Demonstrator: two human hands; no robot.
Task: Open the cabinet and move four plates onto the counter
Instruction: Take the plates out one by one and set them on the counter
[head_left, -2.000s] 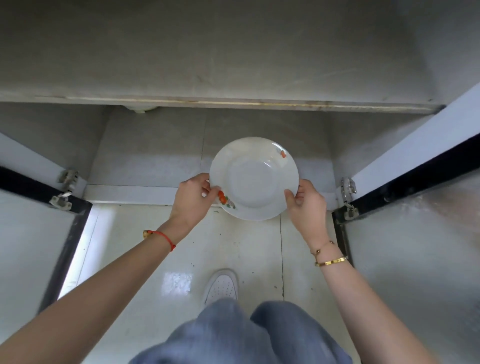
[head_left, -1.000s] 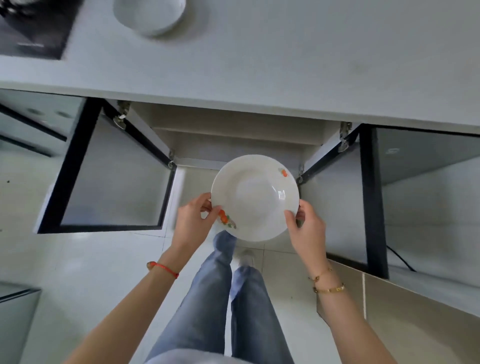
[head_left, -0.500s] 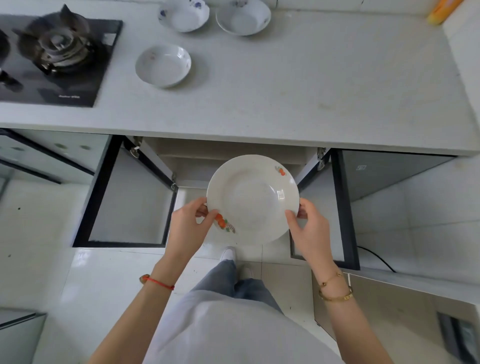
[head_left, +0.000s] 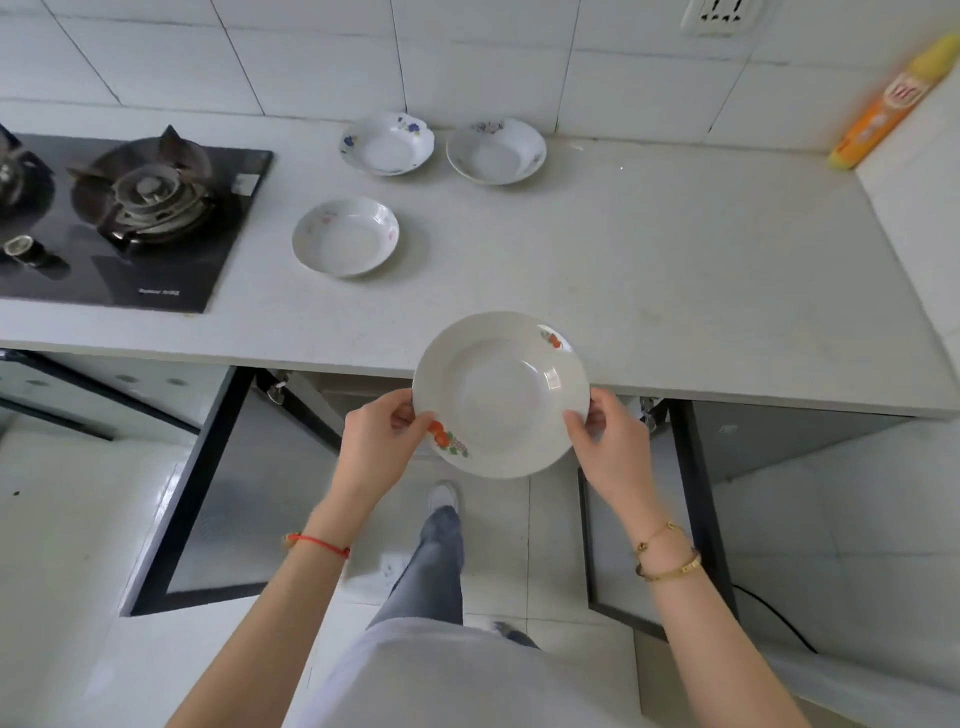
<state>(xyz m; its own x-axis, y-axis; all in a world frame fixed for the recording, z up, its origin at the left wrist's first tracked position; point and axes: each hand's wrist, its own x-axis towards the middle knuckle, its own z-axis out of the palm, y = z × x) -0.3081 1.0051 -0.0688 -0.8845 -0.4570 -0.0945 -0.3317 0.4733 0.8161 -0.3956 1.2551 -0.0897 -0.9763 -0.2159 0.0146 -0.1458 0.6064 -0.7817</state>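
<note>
We see a white plate with fruit decals (head_left: 501, 395) held level in the air, its far rim over the front edge of the surface (head_left: 675, 270) and the rest of it over the open cabinet below. The left hand (head_left: 376, 447) pinches the plate's left rim, thumb on top beside the orange decal, fingers curled beneath. The right hand (head_left: 610, 441) grips the opposite rim the same way, thumb lying on the top face. Three other plates already sit on the surface: a plate with faint pink marks (head_left: 345, 236) nearest the front, a plate with blue flowers (head_left: 387, 143) behind it near the wall tiles, and a third plate (head_left: 496, 150) just beside that one to the right. The three stand apart from one another. A black gas stove (head_left: 130, 218) occupies the left end of the surface, close to the nearest plate. An orange and yellow bottle (head_left: 888, 104) leans in the far right corner, blurred. Under the surface the left cabinet door (head_left: 176, 499) and the right cabinet door (head_left: 696, 519) both stand swung outward, with our legs between them on the tiled floor (head_left: 62, 519).
</note>
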